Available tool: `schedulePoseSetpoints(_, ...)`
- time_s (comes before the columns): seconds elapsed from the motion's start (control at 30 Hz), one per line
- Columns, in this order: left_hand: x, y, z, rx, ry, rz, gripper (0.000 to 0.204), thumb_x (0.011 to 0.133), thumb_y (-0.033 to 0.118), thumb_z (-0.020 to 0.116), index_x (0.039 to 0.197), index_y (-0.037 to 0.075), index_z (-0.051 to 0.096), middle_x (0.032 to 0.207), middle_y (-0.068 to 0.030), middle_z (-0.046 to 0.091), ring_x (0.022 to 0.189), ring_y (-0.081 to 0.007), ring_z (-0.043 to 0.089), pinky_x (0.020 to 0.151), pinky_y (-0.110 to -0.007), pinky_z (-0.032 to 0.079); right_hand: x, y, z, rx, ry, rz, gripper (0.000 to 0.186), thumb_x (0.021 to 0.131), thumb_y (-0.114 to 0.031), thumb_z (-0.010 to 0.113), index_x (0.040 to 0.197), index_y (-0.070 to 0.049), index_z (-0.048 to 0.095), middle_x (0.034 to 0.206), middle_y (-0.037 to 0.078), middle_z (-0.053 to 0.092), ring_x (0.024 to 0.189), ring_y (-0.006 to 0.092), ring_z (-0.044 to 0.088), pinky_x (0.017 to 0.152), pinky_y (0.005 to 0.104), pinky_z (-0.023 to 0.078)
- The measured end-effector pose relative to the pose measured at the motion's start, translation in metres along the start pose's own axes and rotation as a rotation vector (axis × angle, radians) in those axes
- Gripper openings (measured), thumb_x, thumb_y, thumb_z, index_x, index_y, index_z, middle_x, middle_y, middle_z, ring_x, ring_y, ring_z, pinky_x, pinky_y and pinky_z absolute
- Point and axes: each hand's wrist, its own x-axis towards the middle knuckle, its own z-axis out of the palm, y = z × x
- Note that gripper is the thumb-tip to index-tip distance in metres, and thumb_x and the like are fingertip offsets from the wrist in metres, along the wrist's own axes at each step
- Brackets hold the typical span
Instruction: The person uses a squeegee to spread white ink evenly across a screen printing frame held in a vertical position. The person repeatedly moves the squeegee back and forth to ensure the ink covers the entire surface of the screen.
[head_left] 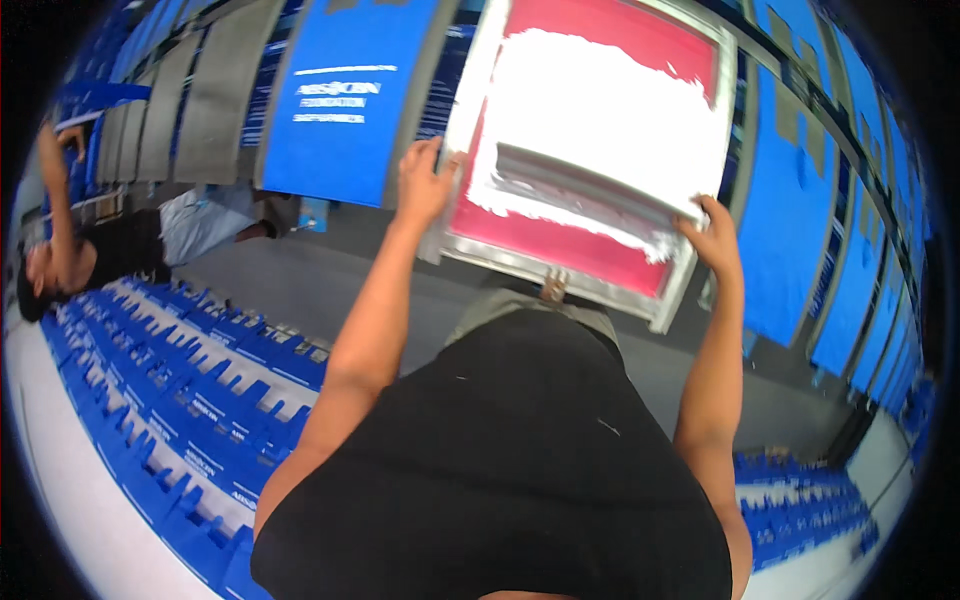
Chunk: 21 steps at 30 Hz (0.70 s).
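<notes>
In front of me is a screen printing frame (459,112) with pale metal sides and a red screen (540,245). Thick white ink (610,105) covers most of the screen. A long grey bar, apparently a squeegee (590,185), lies across it in the ink, smeared with white. My left hand (426,185) grips the frame's left side, its thumb reaching toward the inner edge. On the right side, my right hand (712,238) is curled over the frame close to the bar's right end. Whether its fingers also touch the bar, I cannot tell.
Blue printed fabric panels (340,110) on grey boards line both sides of the frame. Behind me, blue pieces with white print (190,400) lie in rows on a white surface. Another person (100,245) works at the far left. Grey floor (300,270) shows between.
</notes>
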Motion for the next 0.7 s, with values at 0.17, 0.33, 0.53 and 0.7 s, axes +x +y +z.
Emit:
schedulePoseSetpoints(0.17,-0.006,0.111,-0.073,0.099,-0.134,0.679,0.054,0.071,0.033,0.078,0.116,0.010,0.059,0.110,-0.0151,0.060,0.106,-0.0341,0.056,0.089,-0.046,0.043,-0.036,-0.083,0.003,-0.391,-0.066,-0.241,0.040,0.065,-0.003,0.065,0.105,-0.002,0.060,0.094,0.019,0.063,0.092,0.0392,0.058,0.082,0.0464,0.045)
schedulePoseSetpoints(0.33,0.042,0.129,-0.048,0.234,-0.511,0.632,0.017,0.063,0.010,0.070,0.077,0.006,0.059,0.074,-0.0116,0.062,0.075,-0.0344,0.062,0.069,-0.047,0.048,-0.019,-0.082,0.000,-0.335,-0.234,0.000,0.037,0.067,-0.003,0.065,0.104,-0.004,0.064,0.094,0.018,0.064,0.092,0.0366,0.059,0.081,0.0463,0.044)
schedulePoseSetpoints(0.53,0.128,0.151,-0.026,0.270,-0.251,0.555,0.018,0.067,0.010,0.070,0.080,0.004,0.059,0.078,-0.0150,0.064,0.080,-0.0365,0.063,0.073,-0.046,0.049,0.092,-0.056,-0.026,-0.491,0.057,-0.257,0.038,0.068,-0.008,0.065,0.107,-0.010,0.065,0.096,0.010,0.066,0.095,0.0307,0.059,0.081,0.0455,0.041)
schedulePoseSetpoints(0.7,0.130,0.109,0.053,0.306,-0.141,0.594,0.032,0.068,0.007,0.069,0.098,0.007,0.058,0.101,-0.0097,0.060,0.100,-0.0292,0.055,0.088,-0.042,0.043,0.130,-0.022,0.033,-0.719,0.130,-0.237,0.026,0.075,-0.003,0.056,0.099,-0.010,0.058,0.096,0.007,0.060,0.095,0.0282,0.056,0.082,0.0462,0.040)
